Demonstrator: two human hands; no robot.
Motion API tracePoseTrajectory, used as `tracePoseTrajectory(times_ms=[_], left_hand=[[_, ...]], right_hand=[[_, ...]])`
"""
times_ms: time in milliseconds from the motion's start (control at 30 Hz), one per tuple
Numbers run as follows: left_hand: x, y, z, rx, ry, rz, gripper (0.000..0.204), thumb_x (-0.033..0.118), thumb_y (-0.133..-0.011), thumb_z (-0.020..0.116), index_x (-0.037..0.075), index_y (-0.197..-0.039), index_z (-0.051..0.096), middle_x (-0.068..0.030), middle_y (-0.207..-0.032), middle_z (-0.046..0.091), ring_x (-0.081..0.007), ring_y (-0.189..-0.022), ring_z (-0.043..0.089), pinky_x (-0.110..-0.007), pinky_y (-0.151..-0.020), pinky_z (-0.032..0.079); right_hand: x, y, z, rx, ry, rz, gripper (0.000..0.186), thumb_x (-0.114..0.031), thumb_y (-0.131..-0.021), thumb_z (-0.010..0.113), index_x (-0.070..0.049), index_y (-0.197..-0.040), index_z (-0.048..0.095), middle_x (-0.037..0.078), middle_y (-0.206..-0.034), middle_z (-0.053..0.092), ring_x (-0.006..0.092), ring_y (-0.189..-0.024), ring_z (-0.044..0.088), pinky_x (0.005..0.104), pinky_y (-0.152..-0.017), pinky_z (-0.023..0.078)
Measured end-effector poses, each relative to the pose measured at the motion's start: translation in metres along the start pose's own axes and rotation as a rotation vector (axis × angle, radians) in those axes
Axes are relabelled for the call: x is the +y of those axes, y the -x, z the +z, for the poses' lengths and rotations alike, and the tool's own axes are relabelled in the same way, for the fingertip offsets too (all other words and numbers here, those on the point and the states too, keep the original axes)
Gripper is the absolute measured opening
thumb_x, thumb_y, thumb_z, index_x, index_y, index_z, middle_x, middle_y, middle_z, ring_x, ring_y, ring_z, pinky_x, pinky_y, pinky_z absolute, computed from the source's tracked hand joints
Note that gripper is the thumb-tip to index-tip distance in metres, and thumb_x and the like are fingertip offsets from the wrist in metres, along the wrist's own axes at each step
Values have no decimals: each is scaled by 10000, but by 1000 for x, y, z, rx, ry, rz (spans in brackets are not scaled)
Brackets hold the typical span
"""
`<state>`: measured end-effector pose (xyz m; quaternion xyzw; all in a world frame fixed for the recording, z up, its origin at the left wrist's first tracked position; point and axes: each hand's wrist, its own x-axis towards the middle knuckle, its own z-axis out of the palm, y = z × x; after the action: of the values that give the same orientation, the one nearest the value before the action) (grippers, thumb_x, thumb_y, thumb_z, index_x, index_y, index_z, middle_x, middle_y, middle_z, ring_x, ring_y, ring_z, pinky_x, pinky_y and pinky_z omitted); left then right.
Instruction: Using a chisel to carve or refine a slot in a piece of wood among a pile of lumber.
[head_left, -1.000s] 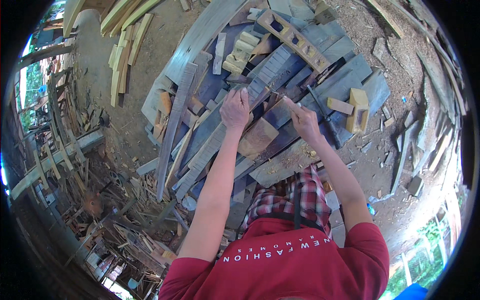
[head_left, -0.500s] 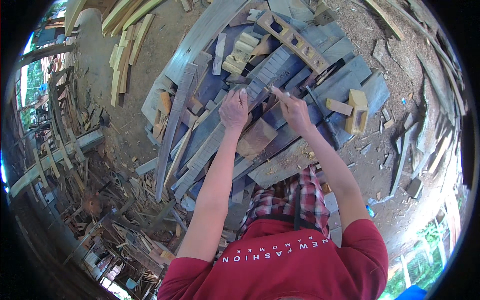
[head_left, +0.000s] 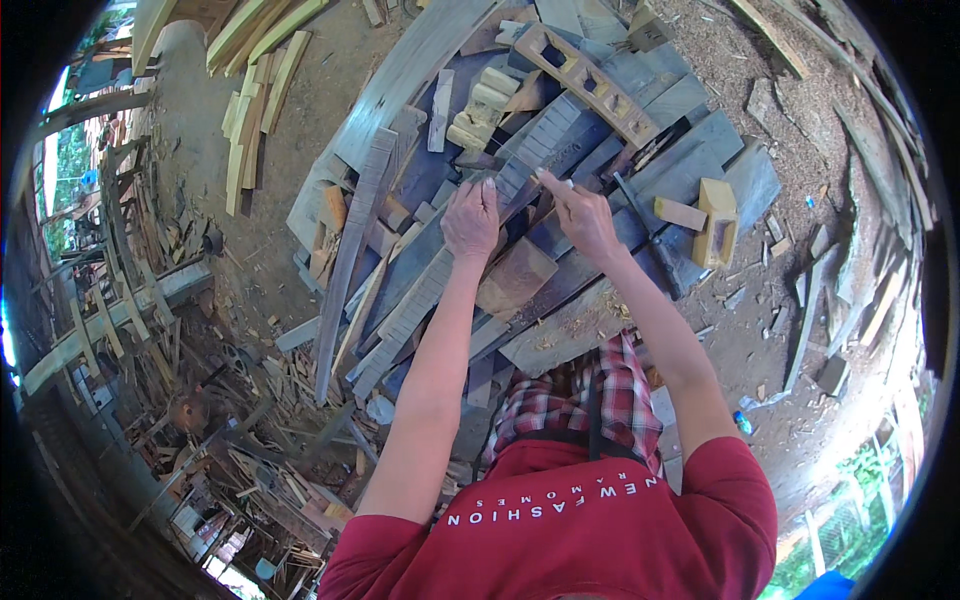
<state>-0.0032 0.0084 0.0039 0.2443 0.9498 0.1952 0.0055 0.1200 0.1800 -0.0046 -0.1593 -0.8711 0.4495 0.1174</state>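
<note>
Reaching over a crowded spread of boards [head_left: 700, 150], a person in a red T-shirt [head_left: 560, 545] and plaid garment [head_left: 545, 412] has two bare hands at a long wooden strip [head_left: 425, 285] scored with crosswise lines. The strip slants from the lower left of the pile toward its upper right, passing beneath the left hand [head_left: 470, 220]. That hand lies on it with fingers bent; whether they grip its edge cannot be told. Beside it, the right hand [head_left: 582, 215] has its fingers gathered to a point near the strip, and the view is too small to tell if they pinch anything. A wooden block [head_left: 517, 280] sits between the forearms. Beyond the hands lie a notched pale block [head_left: 482, 108] and a long piece with square openings [head_left: 585, 82]. To the right are a slim dark bar [head_left: 655, 245] and a hollowed yellow block [head_left: 716, 225].
</note>
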Motion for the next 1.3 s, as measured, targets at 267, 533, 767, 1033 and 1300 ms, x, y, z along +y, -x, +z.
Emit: tracePoseTrajectory(times_ms=[267,533,767,1033,1300], left_hand=[[4,6,-4,1,-47,-27,341,319,-1034,510,67,-855,654,-127,-878,627,-362,-866,641,-480,-720,536],[5,7,-23,19,78,-45,324,302,-1027,532,44,-911,691,-132,-908,639,-366,-873,653,-481,-734,528],[8,0,-16,76,53,-13,272,281,-1002,565,70,-883,689,-109,-860,627,-333,-847,651,-455,-709,540],[12,-2,-23,20,54,-32,245,265,-1002,564,81,-917,701,-106,-868,627,-335,-850,652,-458,-710,539],[9,3,-23,62,92,-32,300,301,-1013,562,59,-907,703,-106,-898,650,-333,-874,661,-457,-720,542]], right_hand=[[4,21,-10,7,-5,-23,514,-17,-896,611,-209,-1372,633,243,-869,676,445,-752,664,499,-648,535],[-2,33,-11,-9,-9,24,498,-2,-903,609,-200,-1358,646,246,-849,668,435,-762,671,489,-652,521],[-9,-3,-4,22,-36,-53,520,7,-893,611,-194,-1372,635,242,-798,639,435,-700,644,492,-623,498],[-1,14,-20,-15,25,41,506,19,-892,586,-180,-1352,650,240,-795,637,438,-698,643,494,-595,491],[-1,34,-17,-1,3,53,508,10,-888,620,-193,-1352,650,240,-780,629,434,-700,643,500,-602,491]])
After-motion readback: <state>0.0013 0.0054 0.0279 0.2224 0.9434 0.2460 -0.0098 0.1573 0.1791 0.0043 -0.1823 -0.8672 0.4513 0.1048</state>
